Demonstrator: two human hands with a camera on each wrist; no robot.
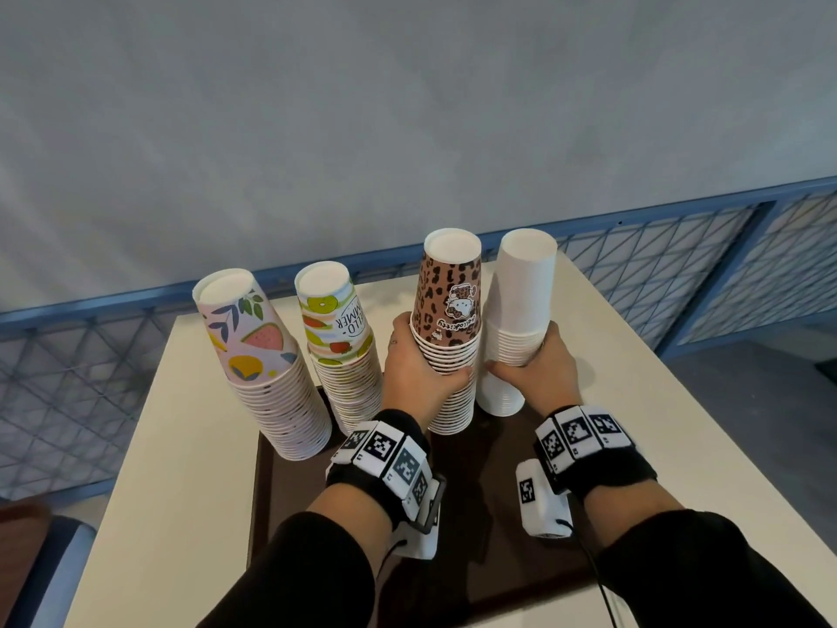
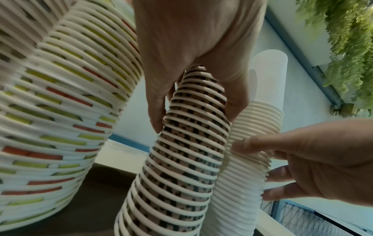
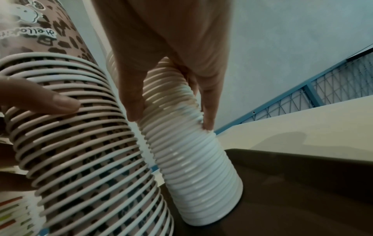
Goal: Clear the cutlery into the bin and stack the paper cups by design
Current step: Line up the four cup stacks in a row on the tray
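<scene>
Several upside-down stacks of paper cups stand on a dark brown tray (image 1: 271, 491). My left hand (image 1: 421, 369) grips the leopard-print stack (image 1: 448, 319) (image 2: 181, 167) (image 3: 76, 143) around its middle. My right hand (image 1: 530, 360) grips the plain white stack (image 1: 521, 301) (image 3: 193, 159) (image 2: 256, 121) beside it. The two held stacks stand upright and close together. Left of them are the fruit "Hello Summer" stack (image 1: 344, 337) (image 2: 60, 111) and the pink watermelon stack (image 1: 267, 355). No cutlery or bin shows in any view.
The tray lies on a cream table (image 1: 181, 446) (image 3: 302, 124). A blue mesh railing (image 1: 679, 274) runs behind the table, with a grey wall beyond. Green hanging foliage (image 2: 343, 47) appears in the left wrist view.
</scene>
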